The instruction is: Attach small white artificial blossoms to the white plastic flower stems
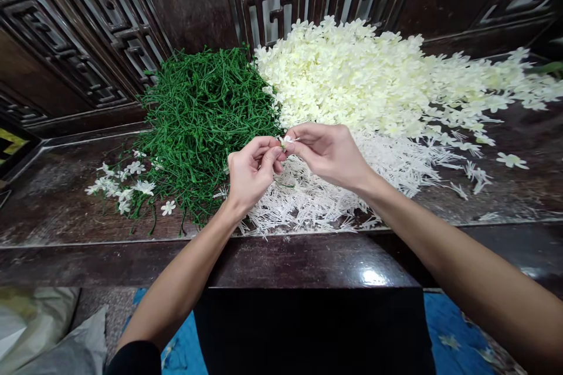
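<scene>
Nearest the dark wooden table edge, the left hand and right hand pinch one small cream flower piece between their fingertips, seemingly mid-assembly; seating it would need fine alignment. Just beyond lie white plastic sprigs, then green stems and the cream petal heap. No writing shows.

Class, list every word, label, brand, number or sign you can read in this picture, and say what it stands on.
None: no readable text anywhere.
The carved wooden panels bear only fretwork patterns.
The green stem pile, cream flower pile and white plastic pieces carry no labels.
The blue cloth shows only a flower print.
</scene>
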